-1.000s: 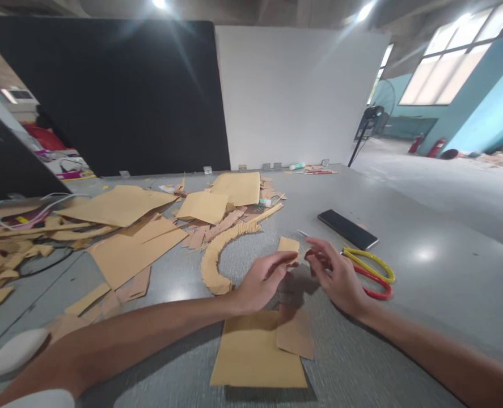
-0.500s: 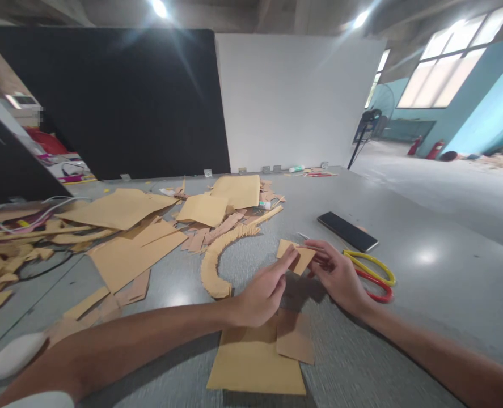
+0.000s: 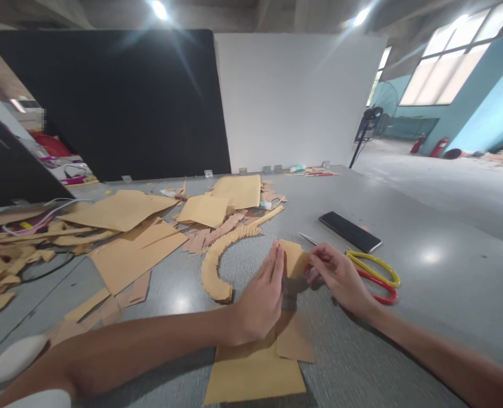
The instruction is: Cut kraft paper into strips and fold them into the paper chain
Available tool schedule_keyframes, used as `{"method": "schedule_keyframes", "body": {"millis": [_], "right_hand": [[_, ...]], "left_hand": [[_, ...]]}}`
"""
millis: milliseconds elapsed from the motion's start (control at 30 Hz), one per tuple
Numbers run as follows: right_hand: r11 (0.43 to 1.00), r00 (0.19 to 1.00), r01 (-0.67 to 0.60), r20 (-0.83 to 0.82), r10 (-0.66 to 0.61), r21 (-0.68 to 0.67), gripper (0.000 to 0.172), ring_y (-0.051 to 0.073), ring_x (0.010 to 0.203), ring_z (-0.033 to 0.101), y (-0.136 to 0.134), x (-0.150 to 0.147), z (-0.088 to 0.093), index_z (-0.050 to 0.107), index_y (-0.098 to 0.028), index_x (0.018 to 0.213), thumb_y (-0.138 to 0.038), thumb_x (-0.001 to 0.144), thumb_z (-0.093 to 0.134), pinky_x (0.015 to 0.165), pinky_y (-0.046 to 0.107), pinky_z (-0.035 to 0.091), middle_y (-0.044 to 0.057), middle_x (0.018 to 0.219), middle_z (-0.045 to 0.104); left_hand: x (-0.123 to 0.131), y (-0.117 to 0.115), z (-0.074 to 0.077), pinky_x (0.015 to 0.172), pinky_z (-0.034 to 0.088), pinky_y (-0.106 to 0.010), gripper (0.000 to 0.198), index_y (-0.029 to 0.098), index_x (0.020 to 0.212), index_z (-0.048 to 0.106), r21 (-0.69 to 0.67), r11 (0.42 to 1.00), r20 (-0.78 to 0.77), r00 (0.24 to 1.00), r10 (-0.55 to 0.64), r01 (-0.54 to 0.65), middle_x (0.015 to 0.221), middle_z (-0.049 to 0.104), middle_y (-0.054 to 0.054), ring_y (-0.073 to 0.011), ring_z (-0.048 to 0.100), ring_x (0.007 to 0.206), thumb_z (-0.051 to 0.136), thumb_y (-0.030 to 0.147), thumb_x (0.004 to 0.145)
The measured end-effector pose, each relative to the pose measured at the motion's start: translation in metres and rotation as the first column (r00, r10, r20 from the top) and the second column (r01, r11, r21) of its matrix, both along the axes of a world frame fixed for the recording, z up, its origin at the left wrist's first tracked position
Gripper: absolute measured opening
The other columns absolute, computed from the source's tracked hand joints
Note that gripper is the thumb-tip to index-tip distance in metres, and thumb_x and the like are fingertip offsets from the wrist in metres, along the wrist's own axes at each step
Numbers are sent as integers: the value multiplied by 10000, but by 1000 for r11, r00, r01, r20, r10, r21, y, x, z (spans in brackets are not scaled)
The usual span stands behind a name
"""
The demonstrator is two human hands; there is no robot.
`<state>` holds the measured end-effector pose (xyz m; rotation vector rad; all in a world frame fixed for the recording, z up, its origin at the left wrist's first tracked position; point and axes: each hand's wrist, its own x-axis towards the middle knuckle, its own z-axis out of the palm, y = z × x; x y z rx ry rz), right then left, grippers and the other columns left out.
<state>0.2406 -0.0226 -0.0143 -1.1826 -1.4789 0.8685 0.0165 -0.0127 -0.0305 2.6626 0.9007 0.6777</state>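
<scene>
A small piece of tan paper (image 3: 294, 259) is held just above the table, slightly bent. My right hand (image 3: 337, 277) pinches its right edge between thumb and fingertips. My left hand (image 3: 260, 297) stands at the paper's left edge with fingers straight and side by side, touching it; its thumb is hidden. Below my left hand lie a larger tan paper sheet (image 3: 255, 377) and a smaller brown paper piece (image 3: 296, 337) overlapping it. To the left is a curved strip of pleated tan paper (image 3: 212, 266). Scissors (image 3: 376, 266) with yellow and red handles lie partly behind my right hand.
A black phone (image 3: 350, 231) lies beyond the scissors. Tan paper sheets (image 3: 121, 208) and scraps spread over the left of the grey table (image 3: 438, 294). Black (image 3: 119, 102) and white (image 3: 298, 102) panels stand along the back, with a glue stick (image 3: 297, 169) at their foot.
My left hand has turned more upright and its fingers have shifted left to the paper's edge. My right hand now pinches the paper's right edge, which has bent.
</scene>
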Motion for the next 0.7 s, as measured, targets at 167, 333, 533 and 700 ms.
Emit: {"method": "schedule_keyframes", "body": {"millis": [167,333,533,700], "right_hand": [[991,971,102,208,-118,85,241,164,587,634,3,3,-6,594,-216,897,-438,988,568,542,277,519,2,708,660],[973,848,56,504,-165,224,159,174,634,628,-2,4,-4,619,-226,885,-307,996,539,616,303,515,-1,749,679],[925,703,-213,707,-80,316,303,318,1265,611,-4,16,1,657,-254,1277,-273,984,583,1094,556,468,107,1352,665],[862,598,-499,756,267,89,569,291,1461,440,-3,24,9,454,-272,1549,-311,1001,603,1241,525,326,71,1574,489]], "left_hand": [[-3,-6,1,1256,201,-625,900,194,1640,-46,49,992,-22,993,118,-116,1717,-37,-115,-348,-132,1559,422,39,887],[-2,-6,9,1282,230,-502,620,167,1539,357,-1,994,-130,985,-109,110,1622,392,-118,-266,261,1549,441,86,929],[-1,-3,5,1229,348,-474,408,102,1398,524,71,997,-109,994,24,-16,1477,562,-165,-277,476,1424,399,150,1013],[-1,4,7,1195,396,-457,380,108,1328,581,112,991,-137,987,86,-71,1395,631,-162,-266,533,1378,366,92,1014]]}}
